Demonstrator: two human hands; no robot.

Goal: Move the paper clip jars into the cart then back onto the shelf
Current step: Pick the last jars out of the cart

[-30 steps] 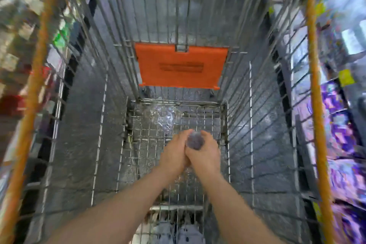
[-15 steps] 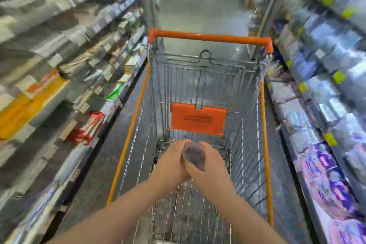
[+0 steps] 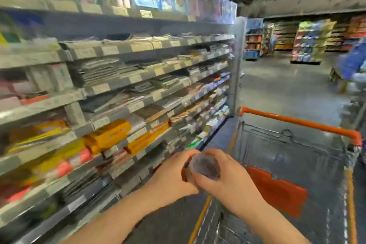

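Observation:
A small clear paper clip jar [image 3: 205,166] with dark clips inside is held between both hands, above the left front corner of the wire cart [image 3: 293,156]. My left hand [image 3: 172,174] grips its left side and my right hand [image 3: 227,178] wraps its right side and bottom. The jar's open top faces the camera. The cart has an orange handle [image 3: 301,123] and an orange seat flap [image 3: 277,192]. The shelf [image 3: 138,109] of stationery runs along the left. The picture is blurred by head motion.
Several tiers of notebooks and orange and red packs fill the shelf [image 3: 107,138] on the left. The aisle floor [image 3: 281,89] opens ahead to more store racks [image 3: 309,43]. A blue-clad figure or display [image 3: 350,65] sits at the right edge.
The view has swung up and left from the cart's inside to the shelf. Both hands have lifted the jar out of the cart basket and carried it left toward the shelf.

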